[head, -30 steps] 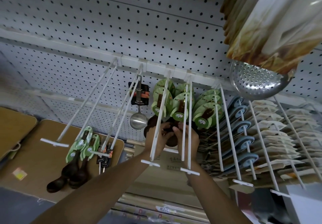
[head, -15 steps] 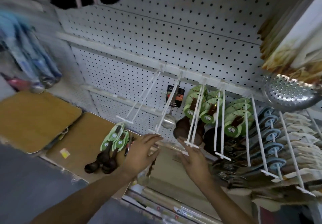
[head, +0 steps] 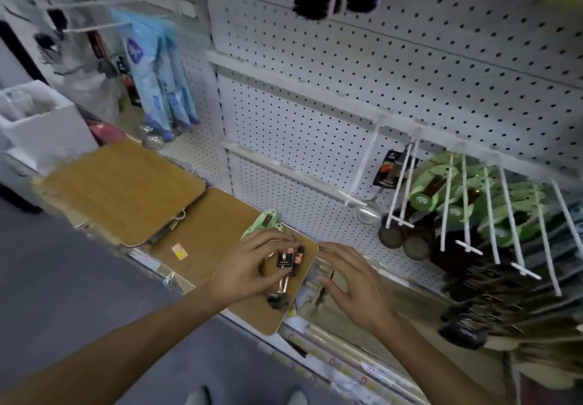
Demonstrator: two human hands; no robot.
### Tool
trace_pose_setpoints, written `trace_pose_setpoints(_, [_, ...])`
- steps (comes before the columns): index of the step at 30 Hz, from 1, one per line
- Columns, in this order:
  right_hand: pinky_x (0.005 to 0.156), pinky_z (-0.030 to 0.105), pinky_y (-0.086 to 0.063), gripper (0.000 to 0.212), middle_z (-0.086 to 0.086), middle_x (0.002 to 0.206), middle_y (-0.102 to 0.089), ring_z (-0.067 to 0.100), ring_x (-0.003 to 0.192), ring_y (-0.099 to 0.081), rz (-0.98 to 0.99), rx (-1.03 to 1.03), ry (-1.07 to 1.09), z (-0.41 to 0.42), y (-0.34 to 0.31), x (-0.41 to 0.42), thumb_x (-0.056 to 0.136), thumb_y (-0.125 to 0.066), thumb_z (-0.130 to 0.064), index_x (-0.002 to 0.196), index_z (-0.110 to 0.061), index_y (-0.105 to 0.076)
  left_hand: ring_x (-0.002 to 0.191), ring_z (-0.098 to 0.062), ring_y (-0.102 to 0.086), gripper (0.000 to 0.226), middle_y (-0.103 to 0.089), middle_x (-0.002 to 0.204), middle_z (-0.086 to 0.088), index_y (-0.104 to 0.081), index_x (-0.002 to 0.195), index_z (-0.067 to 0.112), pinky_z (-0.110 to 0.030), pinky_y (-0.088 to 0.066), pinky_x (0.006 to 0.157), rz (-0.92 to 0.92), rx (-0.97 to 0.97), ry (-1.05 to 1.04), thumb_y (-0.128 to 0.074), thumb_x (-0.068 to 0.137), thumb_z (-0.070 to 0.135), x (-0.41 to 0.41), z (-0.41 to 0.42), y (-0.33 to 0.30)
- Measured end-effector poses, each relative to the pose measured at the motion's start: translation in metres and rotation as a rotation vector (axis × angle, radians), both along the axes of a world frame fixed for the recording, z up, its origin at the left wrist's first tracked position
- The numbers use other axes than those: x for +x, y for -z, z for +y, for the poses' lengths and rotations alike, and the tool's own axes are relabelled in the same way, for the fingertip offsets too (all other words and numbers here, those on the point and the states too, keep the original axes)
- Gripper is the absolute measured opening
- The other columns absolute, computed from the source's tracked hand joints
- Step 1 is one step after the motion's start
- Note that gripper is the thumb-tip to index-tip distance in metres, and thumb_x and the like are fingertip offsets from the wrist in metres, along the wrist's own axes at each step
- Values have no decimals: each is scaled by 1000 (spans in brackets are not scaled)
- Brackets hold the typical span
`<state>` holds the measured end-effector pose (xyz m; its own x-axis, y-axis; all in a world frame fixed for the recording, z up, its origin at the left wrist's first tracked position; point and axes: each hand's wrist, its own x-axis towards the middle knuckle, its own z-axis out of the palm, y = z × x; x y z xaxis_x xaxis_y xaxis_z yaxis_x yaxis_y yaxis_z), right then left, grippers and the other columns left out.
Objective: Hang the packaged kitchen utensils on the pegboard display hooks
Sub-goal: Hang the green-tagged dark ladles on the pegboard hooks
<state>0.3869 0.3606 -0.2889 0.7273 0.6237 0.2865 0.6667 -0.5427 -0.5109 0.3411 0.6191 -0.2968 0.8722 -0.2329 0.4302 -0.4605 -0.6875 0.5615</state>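
- Two bare forearms come up from the bottom edge, no sleeves anywhere on them.
- Left hand: no ring, no glove, no watch or band at the wrist.
- Right hand: equally bare, fingers and wrist unadorned.
- Nails look short, though blur softens the fingertips.
- Two pale rounded shoe toes peek in at the very bottom.
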Motion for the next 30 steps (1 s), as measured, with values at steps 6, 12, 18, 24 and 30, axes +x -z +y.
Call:
trace_pose_setpoints(6, [113,23,-30,41,-18,143,-50,2,134,-42,56,-43,5,73,8,-28,95,-57,-47,132,-29,-58,122,-11,-56,43,-61,131,7,-65,128,20,-28,-44,104,84,17,-2,-74,89,36,-25,84,15])
trace_pose_setpoints(12, [107,19,-37,39,-12,133,-59,6,125,-52,141,-101,72,139,45,-34,95,-57,-46,127,-24,-63,121,-7,-54,41,-56,132,15,-58,131,34,-32,-47,101,270,59,-73,-67,93,45,-27,154,66])
trace_pose_setpoints(18, [94,27,-46,35,-4,126,-65,15,115,-59,250,-215,94,180,118,-6,95,-59,-39,123,-20,-65,114,-15,-61,38,-61,128,7,-61,129,28,-37,-53,92,366,66,-158,-68,93,37,3,185,134])
trace_pose_setpoints(24, [88,36,-50,31,6,123,-65,26,110,-62,484,-346,259,206,229,50,97,-59,-32,122,-14,-64,95,-10,-63,32,-64,123,7,-64,125,26,-17,-45,79,560,25,-259,-68,92,26,55,190,234])
trace_pose_setpoints(30, [88,34,-48,24,6,103,-70,26,104,-64,823,-187,621,221,336,103,94,-61,-24,113,-10,-68,115,-29,-58,44,-59,130,-5,-52,137,21,-37,-49,93,773,173,-263,-60,94,32,127,170,341])
